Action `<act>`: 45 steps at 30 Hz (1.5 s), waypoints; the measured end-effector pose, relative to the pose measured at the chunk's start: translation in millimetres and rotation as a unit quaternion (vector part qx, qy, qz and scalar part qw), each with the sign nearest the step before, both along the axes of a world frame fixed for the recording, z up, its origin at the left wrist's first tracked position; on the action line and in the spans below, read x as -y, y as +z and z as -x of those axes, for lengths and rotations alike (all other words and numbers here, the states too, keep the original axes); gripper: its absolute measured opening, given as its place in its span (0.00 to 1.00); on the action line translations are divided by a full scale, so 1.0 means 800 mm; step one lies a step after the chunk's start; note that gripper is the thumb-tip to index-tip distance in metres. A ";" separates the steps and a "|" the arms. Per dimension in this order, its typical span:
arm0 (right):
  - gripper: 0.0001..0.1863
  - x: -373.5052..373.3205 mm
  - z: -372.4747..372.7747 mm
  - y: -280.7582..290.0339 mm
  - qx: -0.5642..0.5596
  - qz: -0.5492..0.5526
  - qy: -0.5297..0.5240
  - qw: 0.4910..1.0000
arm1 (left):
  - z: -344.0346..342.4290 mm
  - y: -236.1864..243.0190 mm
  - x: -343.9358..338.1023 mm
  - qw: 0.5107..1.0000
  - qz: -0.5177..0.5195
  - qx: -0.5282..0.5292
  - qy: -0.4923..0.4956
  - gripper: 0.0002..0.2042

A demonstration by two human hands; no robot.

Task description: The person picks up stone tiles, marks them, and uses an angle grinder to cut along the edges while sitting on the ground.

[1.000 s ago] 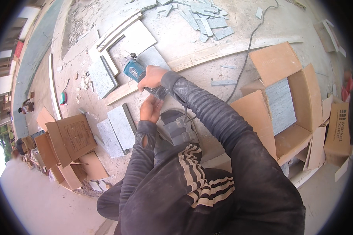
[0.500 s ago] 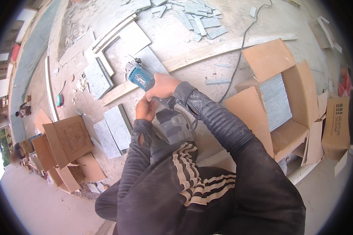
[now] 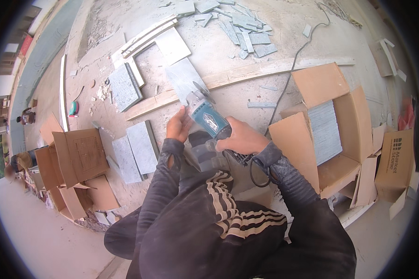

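In the middle of the picture, the right hand (image 3: 245,136) holds a blue power tool (image 3: 210,121) by its back end. The left hand (image 3: 178,125) is just beside its front; it is hard to see if they touch. A round blade (image 3: 201,89) shows near a gray tile (image 3: 183,80). Broken gray pieces (image 3: 247,41) lie piled at the top. An open brown box (image 3: 347,120) on the right has gray slabs (image 3: 325,132) inside.

Head-worn fisheye, looking down, wide view

I saw dark, wrinkled sleeves (image 3: 150,197), pale dust on the right one, a small gap by the left cuff (image 3: 173,147), black trousers (image 3: 179,223) with cream stripes (image 3: 224,204).
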State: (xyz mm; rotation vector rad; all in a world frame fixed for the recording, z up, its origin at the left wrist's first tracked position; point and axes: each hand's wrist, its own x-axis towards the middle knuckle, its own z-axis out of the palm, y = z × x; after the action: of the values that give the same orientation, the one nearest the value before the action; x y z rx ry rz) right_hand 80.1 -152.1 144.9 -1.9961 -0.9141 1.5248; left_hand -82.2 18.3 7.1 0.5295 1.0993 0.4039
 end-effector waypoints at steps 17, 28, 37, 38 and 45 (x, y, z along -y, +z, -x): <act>0.29 0.073 -0.024 0.068 -0.095 -0.062 -0.173 0.978 | 0.035 0.022 -0.043 0.991 -0.126 0.022 0.037 0.10; 0.25 0.047 -0.020 0.061 -0.113 -0.080 -0.179 0.974 | 0.139 0.030 -0.219 0.974 -0.155 -0.095 0.134 0.10; 0.24 0.034 -0.013 0.074 -0.132 -0.052 -0.185 0.973 | 0.169 0.007 -0.249 0.928 -0.240 -0.278 0.057 0.15; 0.24 0.034 -0.013 0.076 -0.133 -0.051 -0.187 0.972 | 0.168 0.007 -0.250 0.912 -0.260 -0.315 0.045 0.16; 0.25 0.032 -0.016 0.069 -0.137 -0.032 -0.187 0.972 | 0.178 -0.011 -0.270 0.786 -0.349 -0.499 -0.107 0.15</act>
State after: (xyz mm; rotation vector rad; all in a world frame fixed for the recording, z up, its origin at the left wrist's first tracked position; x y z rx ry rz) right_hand 92.6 -178.0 200.1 -1.7338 -0.4393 1.4808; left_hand -224.7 234.4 -1.9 1.6466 1.8786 0.3111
